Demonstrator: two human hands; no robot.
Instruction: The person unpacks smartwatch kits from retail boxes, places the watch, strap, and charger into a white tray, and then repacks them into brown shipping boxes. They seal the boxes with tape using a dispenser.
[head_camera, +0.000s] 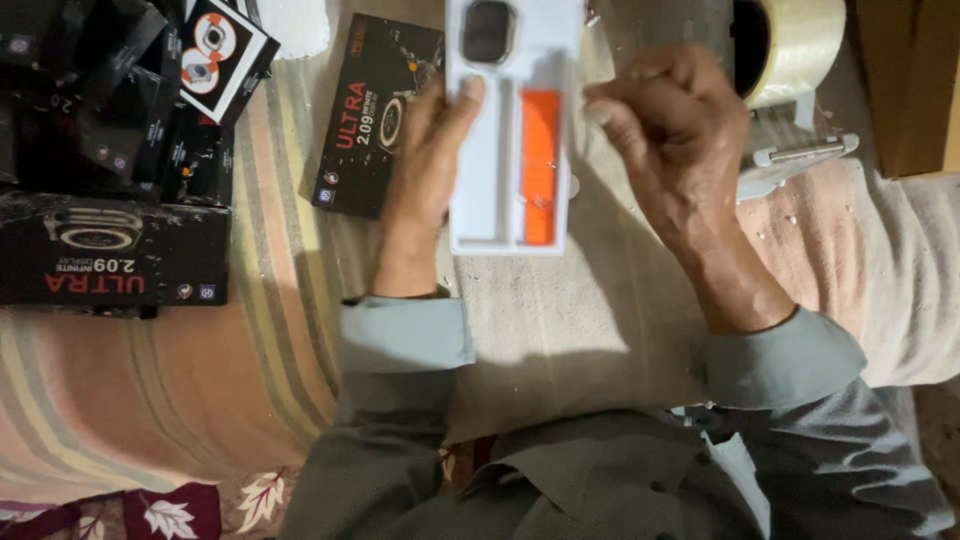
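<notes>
Gripping the white tray (497, 190) by its left edge, left hand (425, 165) — right hand (668, 125) loosely curled, empty, just beside.

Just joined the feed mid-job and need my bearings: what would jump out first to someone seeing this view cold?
The white tray at top centre draws the eye, with a bright orange strap in one slot and a dark watch face at its far end. The left hand holds the tray's edge, while the right hand hovers beside it, fingers curled. Black product boxes pile up on the left, and a tape roll sits top right.
</notes>
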